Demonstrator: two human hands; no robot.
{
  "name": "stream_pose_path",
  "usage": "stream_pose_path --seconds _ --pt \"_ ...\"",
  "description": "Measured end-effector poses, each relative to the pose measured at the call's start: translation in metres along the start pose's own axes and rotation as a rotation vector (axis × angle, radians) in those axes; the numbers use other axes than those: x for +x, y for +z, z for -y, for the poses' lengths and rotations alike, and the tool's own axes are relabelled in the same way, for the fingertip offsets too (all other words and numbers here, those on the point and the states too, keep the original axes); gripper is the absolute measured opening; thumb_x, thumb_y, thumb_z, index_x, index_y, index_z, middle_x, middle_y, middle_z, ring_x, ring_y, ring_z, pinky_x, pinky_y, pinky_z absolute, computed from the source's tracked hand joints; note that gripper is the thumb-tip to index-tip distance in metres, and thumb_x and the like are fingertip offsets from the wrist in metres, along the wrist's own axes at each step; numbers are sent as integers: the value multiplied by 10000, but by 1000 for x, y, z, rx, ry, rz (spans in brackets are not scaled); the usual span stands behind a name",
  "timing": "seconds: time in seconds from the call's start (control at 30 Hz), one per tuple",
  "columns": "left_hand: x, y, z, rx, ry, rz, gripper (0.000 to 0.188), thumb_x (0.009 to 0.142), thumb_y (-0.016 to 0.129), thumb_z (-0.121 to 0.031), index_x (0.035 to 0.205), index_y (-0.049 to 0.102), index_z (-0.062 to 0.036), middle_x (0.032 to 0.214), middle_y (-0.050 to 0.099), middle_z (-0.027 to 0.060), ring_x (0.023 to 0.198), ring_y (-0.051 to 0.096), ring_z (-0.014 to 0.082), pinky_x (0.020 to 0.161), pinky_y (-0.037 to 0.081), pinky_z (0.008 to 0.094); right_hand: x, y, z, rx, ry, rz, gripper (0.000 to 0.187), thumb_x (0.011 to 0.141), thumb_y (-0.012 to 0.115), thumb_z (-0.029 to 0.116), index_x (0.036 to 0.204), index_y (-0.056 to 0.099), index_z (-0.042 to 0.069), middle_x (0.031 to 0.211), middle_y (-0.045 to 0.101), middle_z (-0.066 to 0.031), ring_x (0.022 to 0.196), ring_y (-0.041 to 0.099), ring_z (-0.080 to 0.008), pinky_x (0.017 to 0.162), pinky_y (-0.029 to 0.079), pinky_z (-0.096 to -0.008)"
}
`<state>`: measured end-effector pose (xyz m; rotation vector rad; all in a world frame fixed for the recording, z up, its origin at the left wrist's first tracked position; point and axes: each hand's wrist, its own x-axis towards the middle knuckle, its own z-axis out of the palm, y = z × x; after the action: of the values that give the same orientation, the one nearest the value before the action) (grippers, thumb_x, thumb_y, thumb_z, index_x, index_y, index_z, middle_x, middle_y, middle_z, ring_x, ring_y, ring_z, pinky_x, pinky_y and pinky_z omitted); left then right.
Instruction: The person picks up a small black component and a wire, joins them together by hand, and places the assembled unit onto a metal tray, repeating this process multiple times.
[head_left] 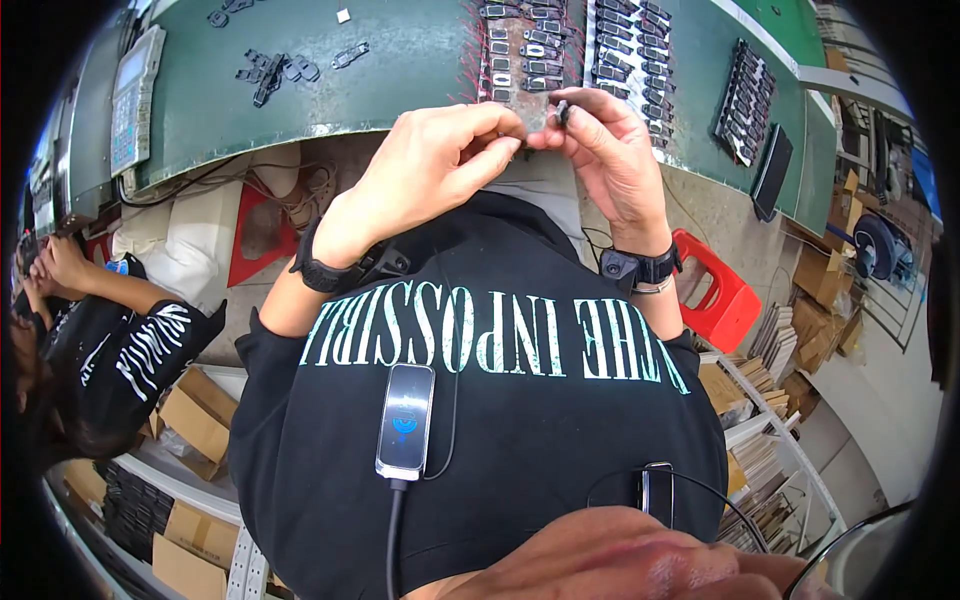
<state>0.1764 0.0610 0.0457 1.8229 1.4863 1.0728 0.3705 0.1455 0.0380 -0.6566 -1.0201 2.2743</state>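
Both my hands are raised at the near edge of a green worktable [410,90]. My right hand [615,150] pinches a small black part [562,114] between thumb and index finger. Close beside it, my left hand [435,160] has thumb and forefinger nearly together; whatever lies between those fingertips is too small to make out. Just beyond my fingers are rows of small black modules [542,52] with thin red wires along the side. A second board of black modules [610,60] lies to the right of them.
Loose black parts [268,75] are scattered on the table's left. A grey device with keys [135,100] stands at the far left. Another tray of modules [745,100] lies at right. A red stool [715,295] is at my right; a co-worker's arm [120,285] shows at left.
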Motion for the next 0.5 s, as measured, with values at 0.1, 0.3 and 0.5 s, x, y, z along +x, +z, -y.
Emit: stream_pose_path --seconds 0.1,0.3,0.5 --pt "5 0 -1 -500 -384 89 170 904 647 -162 1004 679 -29 690 605 -3 547 574 77 474 444 228 3 -1 7 -388 -170 -105 189 926 605 28 1107 620 -23 1001 655 -100 895 647 -154 833 533 -284" --pt "20 -11 0 -765 -547 92 210 929 642 -201 1045 695 -35 687 576 -40 539 501 9 465 402 173 13 0 5 -752 -436 -114 176 891 623 -40 1064 645 -12 1007 674 -102 927 651 -160 813 520 -269" --pt "24 -14 5 -791 -574 89 190 928 646 -208 996 687 -35 681 586 -33 518 493 3 449 388 160 25 3 7 -1154 -746 -56 188 815 663 -90 978 683 3 961 693 -113 913 666 -207 795 525 -286"
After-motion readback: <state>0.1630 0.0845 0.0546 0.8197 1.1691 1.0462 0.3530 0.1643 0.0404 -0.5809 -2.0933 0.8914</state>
